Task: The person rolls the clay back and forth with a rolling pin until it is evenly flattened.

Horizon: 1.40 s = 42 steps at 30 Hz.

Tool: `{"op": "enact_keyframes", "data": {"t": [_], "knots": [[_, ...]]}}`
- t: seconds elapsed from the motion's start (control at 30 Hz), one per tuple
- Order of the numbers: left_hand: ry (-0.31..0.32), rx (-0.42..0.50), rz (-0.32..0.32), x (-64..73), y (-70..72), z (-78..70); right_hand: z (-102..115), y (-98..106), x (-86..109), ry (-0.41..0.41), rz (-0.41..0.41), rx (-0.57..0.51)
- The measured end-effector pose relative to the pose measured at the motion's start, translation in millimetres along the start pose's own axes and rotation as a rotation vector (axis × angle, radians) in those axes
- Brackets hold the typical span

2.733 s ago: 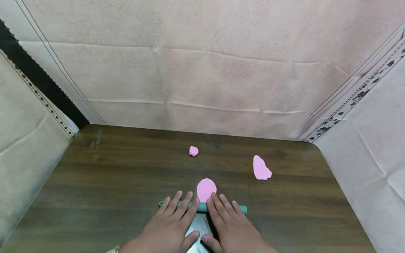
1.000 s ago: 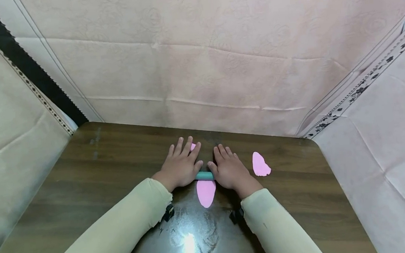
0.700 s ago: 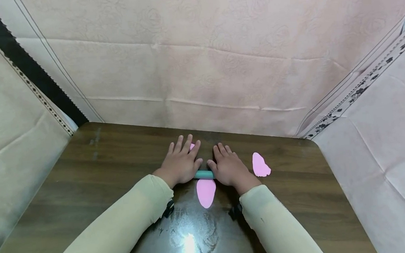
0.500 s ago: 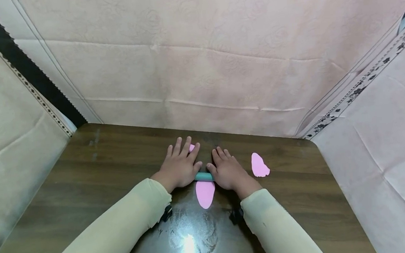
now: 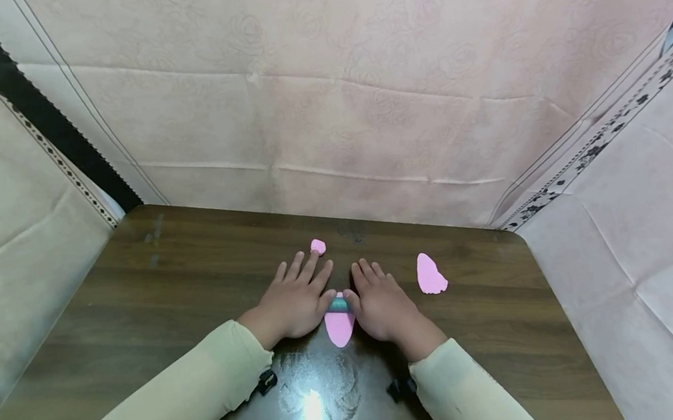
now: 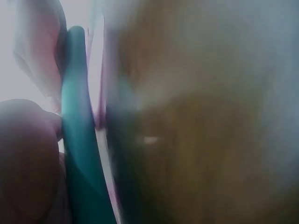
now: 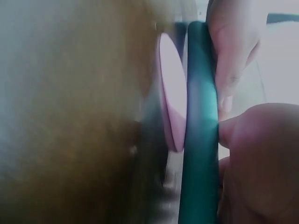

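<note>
A teal rolling pin [image 5: 338,305] lies crosswise over a flat oval of pink clay or dough [image 5: 340,332]. The near part of the oval shows below the pin, and a sliver shows beyond it. My left hand [image 5: 296,304] rests palm down on the pin's left part, fingers straight and spread. On its right part lies my right hand [image 5: 383,304], fingers also straight. Both thumbs point inward over the pin. Each hand hides its end of the pin in the head view. In the right wrist view, the oval [image 7: 174,88] lies against the pin [image 7: 202,116].
A small pink lump [image 5: 318,246] sits at my left fingertips; whether they touch, I cannot tell. A flat irregular pink piece [image 5: 431,275] lies to the right. The wooden table [image 5: 200,278] has a shiny, smeared patch [image 5: 324,373] nearest me. Pale cloth [image 5: 330,119] hangs behind and at both sides.
From 2.7 to 1.0 seconds ago, the hands and pin went forward over the oval. Since half a second ago they have come back towards me, uncovering the small lump and the oval's far edge.
</note>
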<state>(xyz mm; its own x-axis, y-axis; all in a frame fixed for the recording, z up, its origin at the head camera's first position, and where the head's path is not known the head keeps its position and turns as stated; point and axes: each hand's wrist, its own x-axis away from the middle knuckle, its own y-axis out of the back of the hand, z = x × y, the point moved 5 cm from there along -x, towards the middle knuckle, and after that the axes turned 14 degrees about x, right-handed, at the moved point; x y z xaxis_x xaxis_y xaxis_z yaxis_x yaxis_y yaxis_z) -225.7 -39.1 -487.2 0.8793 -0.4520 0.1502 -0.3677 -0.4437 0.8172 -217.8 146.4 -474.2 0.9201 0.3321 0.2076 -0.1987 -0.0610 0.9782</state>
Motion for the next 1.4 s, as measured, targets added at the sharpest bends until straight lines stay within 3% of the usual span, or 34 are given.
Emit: {"op": "enact_keyframes", "data": {"t": [0.23,0.43,0.67,1.0,1.2,1.4], "knots": [[0.007,-0.026,0.034,25.9,-9.4,-10.7,10.3,-5.2,28.2,0.029,-0.010,0.063],[-0.015,-0.014,0.017,48.5,-17.2,-17.9,17.5,-10.2,49.9,0.057,-0.024,0.068],[-0.063,-0.015,-0.014,71.6,-21.6,-24.4,26.4,-12.6,75.4,0.081,-0.105,0.067],[-0.145,-0.057,-0.052,104.1,-34.9,-30.6,35.2,-18.7,110.3,0.115,-0.136,0.091],[-0.154,-0.021,-0.021,119.5,-38.6,-33.3,39.1,-20.7,123.9,0.112,-0.125,0.099],[-0.158,0.026,-0.007,126.6,-40.5,-34.6,40.5,-26.5,130.1,0.119,-0.092,0.126]]}}
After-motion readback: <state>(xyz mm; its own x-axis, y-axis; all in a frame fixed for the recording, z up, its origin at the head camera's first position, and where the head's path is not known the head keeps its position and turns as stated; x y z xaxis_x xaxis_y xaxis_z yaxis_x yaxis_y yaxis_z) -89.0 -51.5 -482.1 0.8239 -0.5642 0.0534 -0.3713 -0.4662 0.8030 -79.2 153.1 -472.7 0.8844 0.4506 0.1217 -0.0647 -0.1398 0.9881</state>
